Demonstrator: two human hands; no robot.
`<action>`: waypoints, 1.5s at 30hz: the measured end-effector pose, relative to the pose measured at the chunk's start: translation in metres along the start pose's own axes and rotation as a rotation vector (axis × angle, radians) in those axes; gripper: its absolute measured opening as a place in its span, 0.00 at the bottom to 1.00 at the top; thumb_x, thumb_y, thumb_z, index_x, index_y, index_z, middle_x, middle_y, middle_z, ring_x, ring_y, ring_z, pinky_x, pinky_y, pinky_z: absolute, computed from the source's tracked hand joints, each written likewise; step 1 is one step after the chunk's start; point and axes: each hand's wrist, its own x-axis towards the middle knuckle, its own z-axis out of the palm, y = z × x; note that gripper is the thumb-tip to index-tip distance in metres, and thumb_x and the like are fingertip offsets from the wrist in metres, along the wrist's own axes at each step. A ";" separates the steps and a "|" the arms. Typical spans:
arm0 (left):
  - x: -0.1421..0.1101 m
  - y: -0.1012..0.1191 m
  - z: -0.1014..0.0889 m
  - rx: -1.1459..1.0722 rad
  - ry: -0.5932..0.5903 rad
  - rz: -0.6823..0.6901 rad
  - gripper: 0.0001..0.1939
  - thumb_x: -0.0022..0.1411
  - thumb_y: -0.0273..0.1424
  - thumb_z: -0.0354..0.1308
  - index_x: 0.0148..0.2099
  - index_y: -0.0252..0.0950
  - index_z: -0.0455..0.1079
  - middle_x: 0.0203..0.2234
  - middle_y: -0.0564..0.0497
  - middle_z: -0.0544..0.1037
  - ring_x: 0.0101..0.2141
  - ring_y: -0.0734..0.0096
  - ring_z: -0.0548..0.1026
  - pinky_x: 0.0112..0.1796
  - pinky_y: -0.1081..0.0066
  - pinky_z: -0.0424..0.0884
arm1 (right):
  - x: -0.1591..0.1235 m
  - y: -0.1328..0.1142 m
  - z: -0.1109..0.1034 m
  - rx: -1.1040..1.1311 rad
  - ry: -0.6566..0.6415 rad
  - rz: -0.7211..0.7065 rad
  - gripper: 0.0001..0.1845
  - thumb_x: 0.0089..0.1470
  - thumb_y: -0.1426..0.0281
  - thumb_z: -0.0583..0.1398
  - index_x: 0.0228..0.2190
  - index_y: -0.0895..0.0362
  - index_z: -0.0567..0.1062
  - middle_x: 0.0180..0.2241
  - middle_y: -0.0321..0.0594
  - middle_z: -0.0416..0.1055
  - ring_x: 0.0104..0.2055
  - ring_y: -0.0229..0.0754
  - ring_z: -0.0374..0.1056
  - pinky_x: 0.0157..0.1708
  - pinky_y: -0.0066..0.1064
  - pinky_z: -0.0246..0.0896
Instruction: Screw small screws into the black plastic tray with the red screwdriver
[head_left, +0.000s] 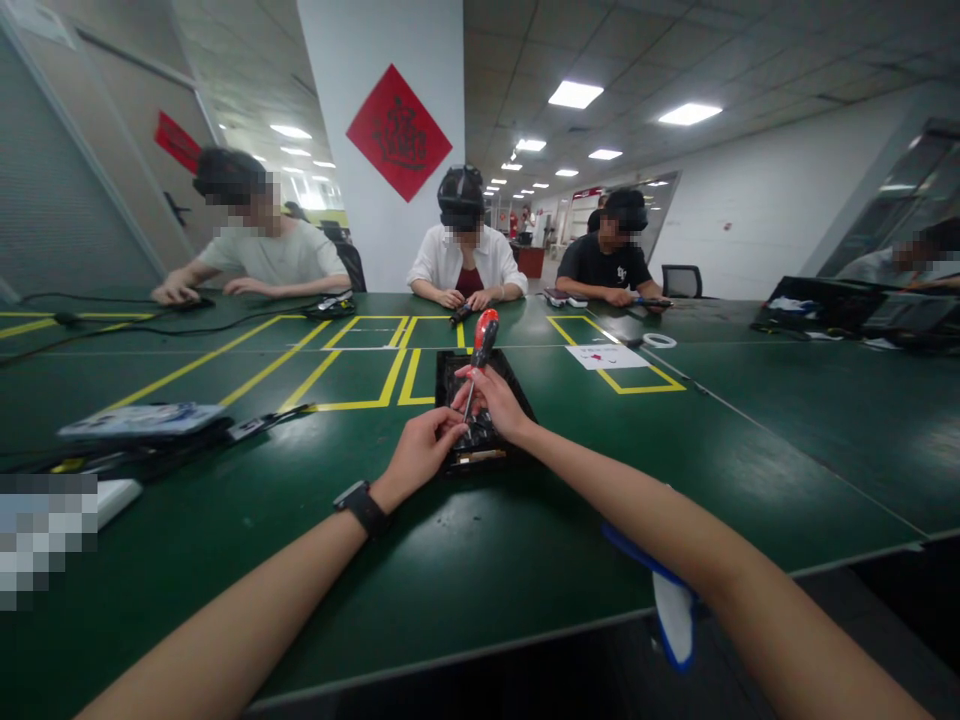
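Green table (pixel 750 470), yellow tape (pixel 649 390), cables (pixel 330 304), screwdriver (pixel 484 340)

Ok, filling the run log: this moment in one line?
right hand: holds screwdriver; left hand: near its tip; black device: beneath both hands

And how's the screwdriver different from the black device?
The screwdriver is long and thin; the black device is broad. The screwdriver tilts in the right hand; the black device lies on the green table. The screwdriver is partly bright red; the black device is mostly dark. Both have black parts.
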 end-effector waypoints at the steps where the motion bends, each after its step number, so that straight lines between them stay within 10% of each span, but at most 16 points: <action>1: 0.000 -0.001 0.000 -0.005 0.000 0.000 0.11 0.59 0.37 0.53 0.37 0.35 0.71 0.28 0.51 0.75 0.29 0.72 0.70 0.33 0.72 0.65 | 0.000 0.002 0.000 -0.001 0.003 -0.022 0.18 0.57 0.58 0.48 0.40 0.57 0.67 0.24 0.35 0.71 0.22 0.31 0.64 0.21 0.21 0.55; 29: -0.001 0.009 -0.003 -0.003 0.002 0.029 0.13 0.61 0.39 0.50 0.37 0.36 0.70 0.31 0.51 0.74 0.32 0.70 0.70 0.35 0.70 0.65 | -0.019 -0.004 0.004 0.013 0.194 -0.025 0.18 0.56 0.56 0.50 0.36 0.57 0.68 0.23 0.35 0.71 0.21 0.32 0.64 0.17 0.21 0.53; 38: 0.006 -0.028 -0.001 0.134 0.244 -0.079 0.10 0.61 0.30 0.46 0.39 0.37 0.68 0.36 0.48 0.71 0.40 0.65 0.68 0.45 0.63 0.64 | 0.034 -0.010 -0.014 -0.058 0.303 0.078 0.11 0.56 0.61 0.54 0.32 0.58 0.64 0.22 0.34 0.70 0.17 0.29 0.63 0.16 0.20 0.59; 45: 0.007 -0.050 0.004 0.078 0.164 -0.233 0.11 0.57 0.30 0.51 0.42 0.34 0.68 0.39 0.46 0.69 0.39 0.66 0.69 0.45 0.61 0.66 | 0.048 0.021 -0.021 -0.112 0.373 0.163 0.10 0.56 0.64 0.55 0.31 0.58 0.62 0.20 0.32 0.68 0.16 0.28 0.63 0.16 0.19 0.60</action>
